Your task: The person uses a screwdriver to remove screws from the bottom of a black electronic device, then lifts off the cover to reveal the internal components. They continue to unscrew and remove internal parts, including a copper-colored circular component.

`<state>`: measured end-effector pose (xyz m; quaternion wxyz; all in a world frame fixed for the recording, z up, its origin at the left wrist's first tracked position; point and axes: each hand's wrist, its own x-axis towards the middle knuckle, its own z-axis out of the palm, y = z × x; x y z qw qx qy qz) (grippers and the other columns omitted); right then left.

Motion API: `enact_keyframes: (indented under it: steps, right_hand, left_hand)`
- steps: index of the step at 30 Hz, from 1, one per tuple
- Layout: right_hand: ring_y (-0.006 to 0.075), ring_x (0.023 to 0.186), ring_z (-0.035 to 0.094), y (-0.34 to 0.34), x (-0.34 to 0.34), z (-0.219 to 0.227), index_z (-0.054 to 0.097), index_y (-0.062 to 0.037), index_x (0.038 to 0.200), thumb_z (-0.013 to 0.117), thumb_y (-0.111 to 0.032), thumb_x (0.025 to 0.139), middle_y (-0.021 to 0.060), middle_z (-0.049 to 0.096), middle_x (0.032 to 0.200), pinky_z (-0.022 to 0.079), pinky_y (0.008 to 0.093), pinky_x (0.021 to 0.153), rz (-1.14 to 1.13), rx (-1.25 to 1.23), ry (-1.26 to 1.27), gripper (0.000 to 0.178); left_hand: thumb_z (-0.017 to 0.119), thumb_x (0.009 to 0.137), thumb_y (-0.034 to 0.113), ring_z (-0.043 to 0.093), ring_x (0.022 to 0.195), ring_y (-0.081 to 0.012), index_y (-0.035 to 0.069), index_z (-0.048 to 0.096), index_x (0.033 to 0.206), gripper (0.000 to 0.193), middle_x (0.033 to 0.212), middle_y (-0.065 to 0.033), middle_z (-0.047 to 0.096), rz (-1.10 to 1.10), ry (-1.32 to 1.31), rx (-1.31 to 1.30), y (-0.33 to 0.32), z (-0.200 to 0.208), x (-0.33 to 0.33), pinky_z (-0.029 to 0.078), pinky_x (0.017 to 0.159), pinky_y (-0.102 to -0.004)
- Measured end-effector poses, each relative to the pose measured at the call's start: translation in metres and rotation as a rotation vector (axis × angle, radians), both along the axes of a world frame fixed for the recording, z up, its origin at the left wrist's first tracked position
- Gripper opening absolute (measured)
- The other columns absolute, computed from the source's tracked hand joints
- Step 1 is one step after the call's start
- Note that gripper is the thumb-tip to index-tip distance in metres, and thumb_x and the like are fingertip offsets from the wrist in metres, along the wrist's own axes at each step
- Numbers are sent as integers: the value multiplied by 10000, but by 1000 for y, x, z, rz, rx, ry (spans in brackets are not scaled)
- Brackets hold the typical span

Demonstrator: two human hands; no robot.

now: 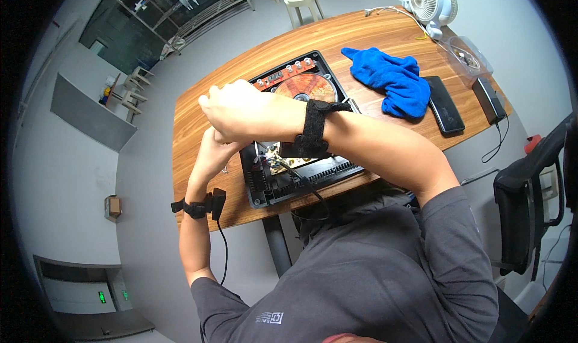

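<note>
An opened induction cooker lies on the table, its black shell showing a round copper coil, an orange-red control strip and a circuit board. Over its left side my two hands meet. My right hand reaches across the cooker, its fingers curled closed above my left hand. My left hand is bent in beneath it, with its fingers closed and partly covered. Whatever lies between the fingers is hidden. Black straps with small devices circle both wrists.
On the wooden table, a blue cloth lies right of the cooker, beside a black phone. Farther right are a black box with a cord, a clear plastic tub and a white fan. A black chair stands at right.
</note>
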<state>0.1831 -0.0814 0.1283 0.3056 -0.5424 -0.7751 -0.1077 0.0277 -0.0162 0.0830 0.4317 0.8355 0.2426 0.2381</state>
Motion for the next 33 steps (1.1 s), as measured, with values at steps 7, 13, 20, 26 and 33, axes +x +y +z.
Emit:
enact_keyframes:
  steps: [7, 13, 20, 26, 33]
  right_hand:
    - [388, 800, 719, -6, 3, 10, 605, 85, 1029, 732, -216, 792, 234, 677, 899, 580, 443, 675, -8, -158, -45, 404]
    - [358, 850, 722, -6, 6, 1, 628, 82, 1008, 774, -235, 766, 233, 683, 938, 580, 440, 730, 9, -70, 31, 424]
    - [380, 847, 718, -3, 1, -5, 616, 81, 1004, 767, -234, 781, 253, 660, 970, 584, 427, 708, -30, -60, 42, 414]
    - [365, 843, 724, -5, 7, 13, 644, 72, 1000, 793, -232, 751, 238, 679, 940, 587, 419, 715, -17, -248, -19, 420]
    - [352, 770, 735, -6, 4, -10, 587, 71, 993, 756, -189, 762, 219, 713, 823, 588, 427, 686, -56, 27, 36, 386]
  left_hand:
    - [802, 851, 96, 597, 683, -62, -15, 733, 922, 149, 775, -1, 706, -16, 83, 162, 19, -15, -5, 475, 594, -259]
    - [803, 859, 134, 618, 873, -99, -43, 680, 1062, 296, 947, -42, 712, -7, 133, 101, 16, -15, -2, 501, 745, -288]
    - [786, 888, 165, 567, 695, -50, -23, 679, 932, 221, 769, -15, 667, -29, 104, 55, 25, -23, -12, 450, 597, -255]
    - [761, 911, 170, 568, 730, -46, -19, 656, 966, 223, 824, -14, 674, -26, 15, 43, 21, -27, -3, 457, 618, -257]
    - [759, 906, 160, 577, 731, -65, -27, 662, 962, 217, 839, -17, 684, -80, 72, 42, 23, -20, -9, 477, 660, -264]
